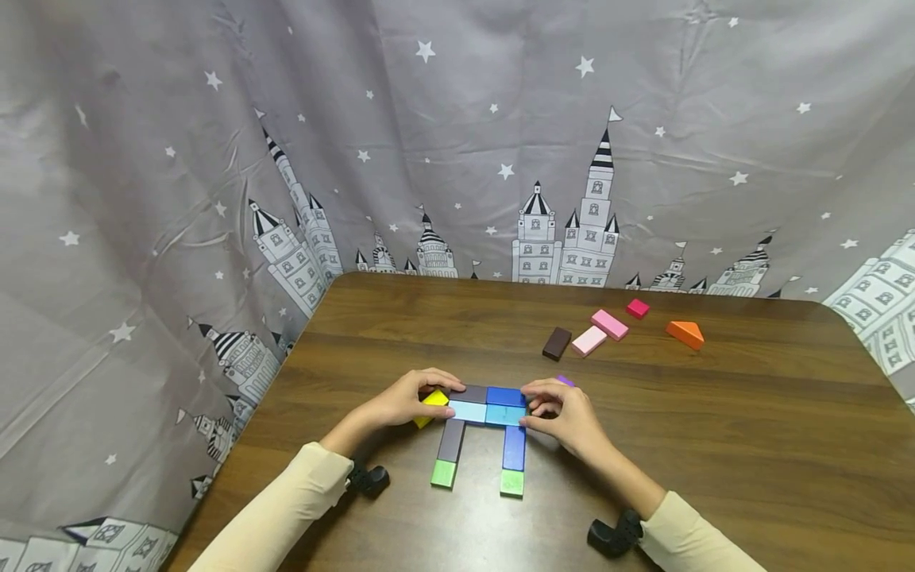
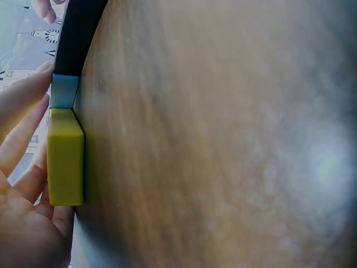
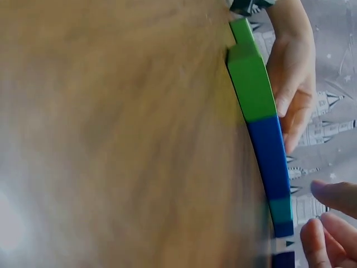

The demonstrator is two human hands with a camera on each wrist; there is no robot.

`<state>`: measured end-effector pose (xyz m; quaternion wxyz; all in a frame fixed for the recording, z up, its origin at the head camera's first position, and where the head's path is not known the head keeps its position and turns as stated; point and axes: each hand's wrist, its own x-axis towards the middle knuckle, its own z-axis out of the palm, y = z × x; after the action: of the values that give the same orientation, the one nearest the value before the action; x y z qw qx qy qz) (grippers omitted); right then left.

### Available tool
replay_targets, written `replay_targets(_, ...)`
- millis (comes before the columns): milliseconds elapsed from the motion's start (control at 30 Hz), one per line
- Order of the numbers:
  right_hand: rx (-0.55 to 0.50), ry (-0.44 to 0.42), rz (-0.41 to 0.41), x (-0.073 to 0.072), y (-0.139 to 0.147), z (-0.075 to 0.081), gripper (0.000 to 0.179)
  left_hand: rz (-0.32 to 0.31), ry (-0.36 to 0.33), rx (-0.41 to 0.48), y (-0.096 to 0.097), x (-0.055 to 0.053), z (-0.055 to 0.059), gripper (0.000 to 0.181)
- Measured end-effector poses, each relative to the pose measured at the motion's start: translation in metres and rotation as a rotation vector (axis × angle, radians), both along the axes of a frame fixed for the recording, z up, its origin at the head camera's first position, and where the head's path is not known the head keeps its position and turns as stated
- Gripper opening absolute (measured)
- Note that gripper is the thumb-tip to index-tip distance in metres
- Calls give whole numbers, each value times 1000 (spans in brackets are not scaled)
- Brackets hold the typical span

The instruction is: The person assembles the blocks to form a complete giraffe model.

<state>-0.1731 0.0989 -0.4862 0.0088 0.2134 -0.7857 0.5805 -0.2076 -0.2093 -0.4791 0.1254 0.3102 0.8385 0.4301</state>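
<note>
Several blocks lie flat in a joined figure. Its upper row has a dark grey block (image 1: 469,393) and a dark blue block (image 1: 505,396); below them sit a light blue block (image 1: 468,411) and a teal block (image 1: 504,415). My left hand (image 1: 407,399) rests its thumb and fingertips at the left end, around a yellow block (image 2: 66,162). At the right end, my right hand (image 1: 568,417) has thumb and forefinger spread along the dark blue and teal blocks. Two legs, grey (image 1: 451,440) and blue (image 1: 514,448), end in green blocks (image 1: 511,483).
Farther back on the wooden table (image 1: 750,413) lie a dark brown block (image 1: 557,343), two pink blocks (image 1: 609,324), a red block (image 1: 638,308) and an orange triangle (image 1: 686,334). A purple piece (image 1: 565,380) shows partly behind my right hand. A grey curtain (image 1: 457,159) hangs beyond the table.
</note>
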Motion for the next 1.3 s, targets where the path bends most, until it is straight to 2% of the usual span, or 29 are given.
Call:
replay_targets(200,-52,9,-130,-7,12,5,32,0,-3,5,1,0,4,39)
replay_targets(333,-36,-36,-256,-9,19,8,35,6,-8,-5,1,0,3,38)
replay_targets(467,78,-94,-363,-11,24,10,44,12,-16,-1,1,0,0,39)
replay_targets(567,167,-131,-404,-11,26,9,54,14,-16,3,1,-1,-1,39)
replay_targets(767,278,-150,-389,-13,27,4,70,17,-27,3,0,-1,-2,39)
replay_targets(967,336,-141,-362,-14,29,3,66,19,-35,5,0,1,-1,39)
replay_targets(1300,324,-120,-317,-20,27,3,60,21,-41,11,2,3,3,39)
